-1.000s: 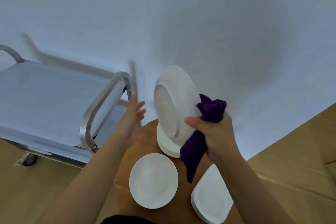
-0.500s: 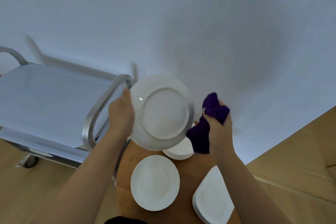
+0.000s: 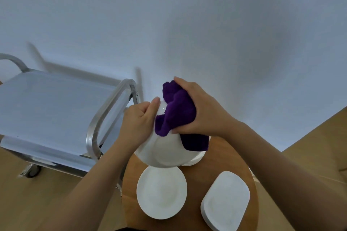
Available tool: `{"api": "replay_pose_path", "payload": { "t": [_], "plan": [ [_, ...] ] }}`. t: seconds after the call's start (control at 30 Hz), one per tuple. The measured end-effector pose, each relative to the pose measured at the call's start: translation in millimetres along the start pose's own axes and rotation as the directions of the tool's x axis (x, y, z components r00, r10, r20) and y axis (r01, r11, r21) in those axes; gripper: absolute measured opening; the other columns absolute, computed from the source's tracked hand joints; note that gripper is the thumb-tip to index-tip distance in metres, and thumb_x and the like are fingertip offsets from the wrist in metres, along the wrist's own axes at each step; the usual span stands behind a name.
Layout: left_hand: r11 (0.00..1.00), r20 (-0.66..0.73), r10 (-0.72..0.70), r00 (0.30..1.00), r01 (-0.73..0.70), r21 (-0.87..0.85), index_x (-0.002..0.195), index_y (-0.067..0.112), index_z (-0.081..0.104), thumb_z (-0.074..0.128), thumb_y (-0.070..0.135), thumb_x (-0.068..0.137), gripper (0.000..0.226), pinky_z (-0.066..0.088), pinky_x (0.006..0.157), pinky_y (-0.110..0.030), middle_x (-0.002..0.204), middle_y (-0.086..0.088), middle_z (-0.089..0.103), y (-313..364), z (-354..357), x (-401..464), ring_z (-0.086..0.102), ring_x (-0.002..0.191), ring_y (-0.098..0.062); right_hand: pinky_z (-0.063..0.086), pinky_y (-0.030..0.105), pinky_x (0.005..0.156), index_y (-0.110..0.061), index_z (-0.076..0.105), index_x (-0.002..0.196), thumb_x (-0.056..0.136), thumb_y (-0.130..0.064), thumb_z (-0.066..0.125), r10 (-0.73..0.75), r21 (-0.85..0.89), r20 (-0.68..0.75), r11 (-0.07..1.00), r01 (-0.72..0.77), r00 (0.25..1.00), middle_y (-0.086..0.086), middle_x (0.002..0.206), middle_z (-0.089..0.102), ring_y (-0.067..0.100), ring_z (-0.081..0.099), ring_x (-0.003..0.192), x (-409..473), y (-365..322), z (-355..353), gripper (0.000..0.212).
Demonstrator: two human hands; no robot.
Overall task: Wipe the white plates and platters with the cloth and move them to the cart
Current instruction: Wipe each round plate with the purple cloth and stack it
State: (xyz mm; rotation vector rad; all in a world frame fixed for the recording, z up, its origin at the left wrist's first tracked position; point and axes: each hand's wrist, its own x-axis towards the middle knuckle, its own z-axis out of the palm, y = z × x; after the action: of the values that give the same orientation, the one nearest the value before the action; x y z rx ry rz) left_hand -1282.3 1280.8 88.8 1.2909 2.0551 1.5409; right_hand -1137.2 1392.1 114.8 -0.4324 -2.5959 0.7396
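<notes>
My left hand (image 3: 139, 121) grips the left rim of a round white plate (image 3: 163, 152), held tilted above the round wooden table (image 3: 199, 174). My right hand (image 3: 202, 110) holds a bunched purple cloth (image 3: 176, 112) pressed against the plate's upper face. Below, a round white plate (image 3: 161, 192) lies flat on the table, and a stack of white squarish platters (image 3: 225, 200) sits to its right. Another stack of plates (image 3: 195, 161) peeks out behind the held plate, mostly hidden. The metal cart (image 3: 56, 110) stands at the left, its top shelf bare.
The cart's tubular handle (image 3: 107, 110) curves close to my left hand. A cart wheel (image 3: 33, 170) rests on the wooden floor (image 3: 319, 140). A white wall fills the background.
The plate passed from my right hand to my left, which now grips its rim. My right hand moved the cloth up onto the plate's face, and the plate tilted down.
</notes>
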Motion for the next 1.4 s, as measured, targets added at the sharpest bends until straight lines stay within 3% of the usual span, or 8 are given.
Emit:
{"api": "replay_pose_path", "payload": {
  "t": [0.23,0.43,0.67,0.8,0.87,0.93,1.13,1.4],
  "plan": [
    [0.941,-0.231,-0.288,0.929,0.23,-0.25,0.036,0.022,0.036,0.048,0.041,0.093,0.062,0.026,0.034,-0.011,0.035,0.011,0.031,4.9,-15.4,9.2,0.029,0.034,-0.002,0.052,0.016,0.075,-0.051,0.033,0.124,0.044,-0.04,0.083,0.316,0.535,-0.263,0.834,-0.135,0.911,-0.03,0.117,0.049,-0.006,0.055,0.103,-15.6,21.2,-7.2,0.094],
    [0.835,-0.238,-0.494,0.836,0.38,-0.399,0.064,0.013,0.047,0.047,0.051,0.089,0.045,0.04,0.051,-0.021,0.059,0.0,0.044,1.2,7.5,8.3,0.042,0.046,-0.008,0.053,0.017,0.069,-0.042,0.039,0.115,0.049,-0.043,0.079,0.64,0.73,-0.482,0.671,-0.129,0.598,-0.021,0.108,0.053,-0.001,0.057,0.095,-19.8,20.0,23.3,0.077],
    [0.641,-0.148,-0.66,0.737,0.449,-0.623,0.063,0.023,0.047,0.04,0.044,0.094,0.038,0.039,0.04,-0.019,0.039,0.017,0.048,19.7,36.2,-7.9,0.045,0.037,0.002,0.05,0.018,0.06,-0.025,0.034,0.131,0.07,-0.035,0.079,0.878,0.916,-0.291,0.37,-0.155,0.38,-0.006,0.114,0.056,0.009,0.058,0.095,-30.2,29.8,44.0,0.077],
    [0.794,0.129,-0.428,0.895,0.44,-0.42,0.064,0.027,0.064,0.048,0.069,0.073,0.046,0.044,0.052,-0.031,0.06,0.013,0.064,19.4,25.6,-11.8,0.059,0.063,-0.015,0.054,0.036,0.072,-0.014,0.053,0.123,0.068,-0.033,0.075,0.854,0.977,-0.104,0.183,-0.107,0.51,0.011,0.113,0.066,0.027,0.065,0.098,-47.0,47.0,28.8,0.063],
    [0.699,0.604,-0.223,0.765,0.557,-0.448,0.089,0.027,0.075,0.066,0.071,0.06,0.053,0.057,0.06,-0.034,0.087,0.0,0.074,16.6,2.0,-3.6,0.069,0.08,-0.023,0.054,0.036,0.068,-0.015,0.059,0.116,0.066,-0.033,0.076,0.787,0.962,-0.046,0.202,-0.187,0.615,0.012,0.106,0.069,0.028,0.068,0.092,-52.3,54.6,11.4,0.056],
    [0.511,0.789,-0.178,0.588,0.74,-0.436,0.102,0.016,0.074,0.068,0.068,0.063,0.065,0.059,0.064,-0.035,0.093,-0.009,0.073,10.2,-8.7,6.0,0.071,0.081,-0.025,0.054,0.032,0.063,-0.019,0.06,0.11,0.063,-0.032,0.08,0.715,0.908,-0.015,0.303,-0.29,0.699,0.008,0.1,0.07,0.025,0.069,0.087,-50.9,58.7,-1.8,0.053],
    [0.354,0.707,-0.302,0.639,0.764,-0.54,0.107,0.007,0.071,0.076,0.04,0.069,0.05,0.059,0.065,-0.036,0.099,-0.014,0.072,-0.2,11.7,2.0,0.071,0.084,-0.026,0.053,0.02,0.068,-0.048,0.047,0.114,0.058,-0.044,0.079,0.666,0.749,-0.146,0.558,-0.358,0.732,-0.019,0.11,0.06,0.0,0.064,0.091,-39.3,52.0,-6.9,0.064],
    [0.384,0.53,-0.332,0.78,0.625,-0.68,0.096,0.015,0.071,0.057,0.036,0.074,0.034,0.059,0.069,-0.038,0.099,-0.011,0.073,15.7,14.3,-4.0,0.071,0.085,-0.025,0.049,0.029,0.089,-0.034,0.03,0.139,0.071,-0.047,0.065,0.848,0.853,-0.264,0.428,-0.3,0.46,-0.011,0.126,0.051,0.01,0.054,0.111,-57.8,28.5,52.0,0.078]
  ]
}}
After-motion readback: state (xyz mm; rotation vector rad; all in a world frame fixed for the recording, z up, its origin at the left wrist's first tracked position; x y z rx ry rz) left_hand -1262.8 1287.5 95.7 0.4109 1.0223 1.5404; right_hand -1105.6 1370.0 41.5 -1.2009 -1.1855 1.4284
